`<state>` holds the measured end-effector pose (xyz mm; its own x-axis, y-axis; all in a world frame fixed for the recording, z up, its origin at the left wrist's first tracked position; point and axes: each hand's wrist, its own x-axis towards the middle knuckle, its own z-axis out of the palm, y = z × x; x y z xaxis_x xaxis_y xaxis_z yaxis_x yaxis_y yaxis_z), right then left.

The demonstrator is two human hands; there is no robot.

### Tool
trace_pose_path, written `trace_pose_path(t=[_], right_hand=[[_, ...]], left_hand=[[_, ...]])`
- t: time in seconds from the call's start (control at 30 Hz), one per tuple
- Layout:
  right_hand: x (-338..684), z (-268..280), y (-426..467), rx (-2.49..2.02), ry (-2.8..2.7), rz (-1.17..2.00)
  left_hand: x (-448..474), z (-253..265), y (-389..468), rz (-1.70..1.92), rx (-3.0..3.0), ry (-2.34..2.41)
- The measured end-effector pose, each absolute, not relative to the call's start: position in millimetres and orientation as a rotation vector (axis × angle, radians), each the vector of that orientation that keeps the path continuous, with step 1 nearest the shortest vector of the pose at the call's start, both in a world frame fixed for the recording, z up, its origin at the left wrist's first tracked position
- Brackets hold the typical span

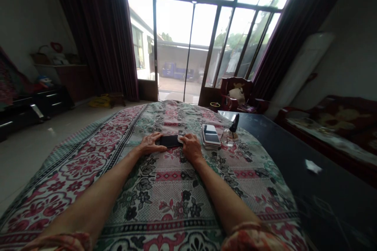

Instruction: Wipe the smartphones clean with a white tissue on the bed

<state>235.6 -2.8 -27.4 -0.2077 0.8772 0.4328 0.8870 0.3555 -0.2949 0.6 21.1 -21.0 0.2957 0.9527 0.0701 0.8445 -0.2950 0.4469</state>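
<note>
At left, the edge of the cloth-covered counter (141, 204) is curving above the pale floor (44, 145), and a broad band of patterned fabric is running between that edge and the left forearm (101, 188). Ahead, the rounded far edge is facing the glazed doors (173, 55), a strip of cloth extending up to it; between the forearms, open fabric is stretching back toward the wearer. At right, the room is narrowing: a stack of flat devices (211, 137) is lying just beside the right hand (192, 147), a clear bottle with a black top (229, 137) is standing next to the stack, and a dark glossy surface (288, 188) bearing a white scrap (313, 166) is adjoining the counter's edge.

The left hand (150, 143) is grasping the left end of a dark phone-shaped object (170, 141) on the counter's far half, its fingers reaching over the top, slightly parted, the thumb lying along the near side. The right hand's fingers are closing around a small white wad (180, 139), pinching it at the object's right end.
</note>
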Motion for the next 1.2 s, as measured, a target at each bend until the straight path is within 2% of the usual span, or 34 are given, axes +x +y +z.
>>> trace_pose_path(t=[0.7, 0.97, 1.2], right_hand=[[230.0, -27.7, -1.3, -1.509, -2.052, 0.003], [192.9, -17.1, -20.6, -1.315, -2.338, 0.042], [191.3, -13.6, -17.7, -1.51, -2.387, 0.017]], left_hand=[[1.0, -35.7, 15.6, 0.612, 2.324, 1.663], [2.4, -42.0, 17.3, 0.696, 2.329, 1.645], [3.3, -43.2, 16.8, 0.753, 2.343, 1.626]])
